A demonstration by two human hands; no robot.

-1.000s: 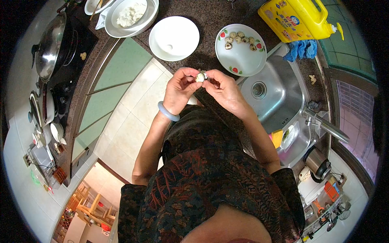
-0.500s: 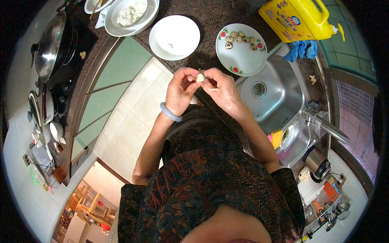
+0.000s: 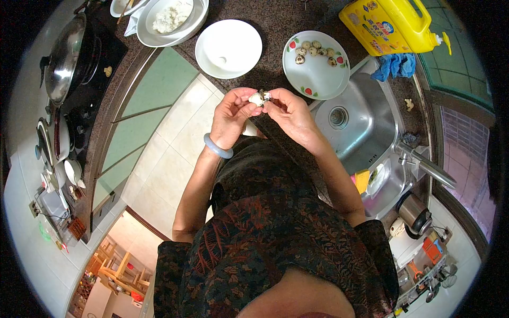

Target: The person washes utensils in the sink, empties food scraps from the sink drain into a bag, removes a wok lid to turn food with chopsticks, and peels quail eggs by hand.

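Observation:
My left hand (image 3: 229,115) pinches a small quail egg (image 3: 256,99) whose pale, peeled side shows. Closed on a piece of speckled eggshell (image 3: 266,96) at the egg's right side are the fingertips of my right hand (image 3: 290,115). Both hands are held close together at the counter's front edge. Beyond them on the left stands a white bowl (image 3: 241,40) with one small white egg-like thing at its bottom. To the right, a white bowl with a red floral pattern (image 3: 317,79) holds several unpeeled quail eggs (image 3: 313,51).
The steel sink (image 3: 360,132) lies to my right, with a yellow jug (image 3: 387,26) and a blue cloth (image 3: 395,66) behind it. At the back left is a bowl of white crumbly food (image 3: 172,20). A wok (image 3: 66,63) sits on the stove at far left.
My fingers have shifted, and the left hand has moved slightly left. More of the egg's pale side shows, and a shell piece now stands away from it at the right fingertips.

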